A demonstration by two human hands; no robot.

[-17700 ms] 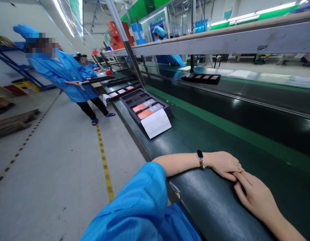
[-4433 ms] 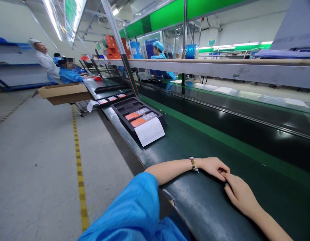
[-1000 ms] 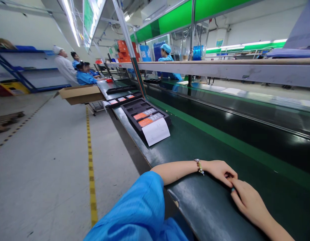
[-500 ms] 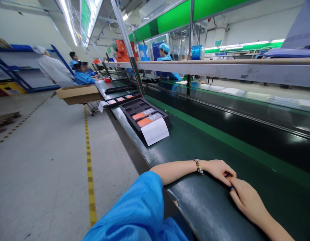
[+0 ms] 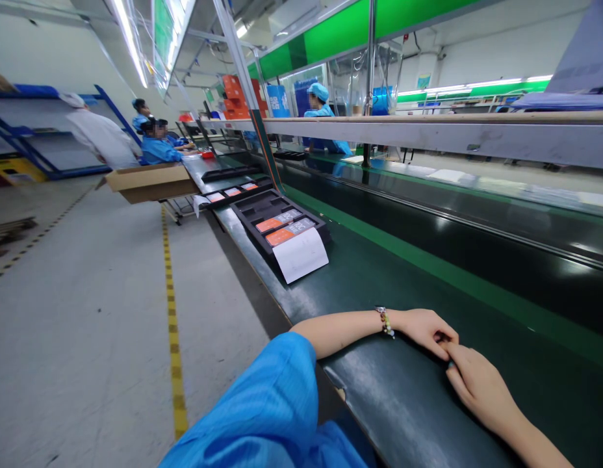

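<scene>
Both my hands rest on the dark green workbench [image 5: 379, 286] beside the conveyor. My left hand [image 5: 425, 328] lies palm down, with a beaded bracelet [image 5: 385, 322] on its wrist, and its fingers are curled. My right hand [image 5: 477, 387] lies just to the right of it, and its fingertips touch the left hand's fingers. Neither hand holds anything. A black tray [image 5: 262, 208] with orange and grey cards lies farther along the bench to the left, and a white sheet [image 5: 301, 255] hangs over its near edge.
More black trays [image 5: 233, 190] lie farther up the bench. A cardboard box [image 5: 150, 182] sticks out over the aisle. Several people in blue coats work at the far end, one in white stands by blue racks [image 5: 33, 130]. A metal shelf [image 5: 428, 133] runs over the belt.
My hands have stayed together on the bench. The person in white has moved left along the aisle.
</scene>
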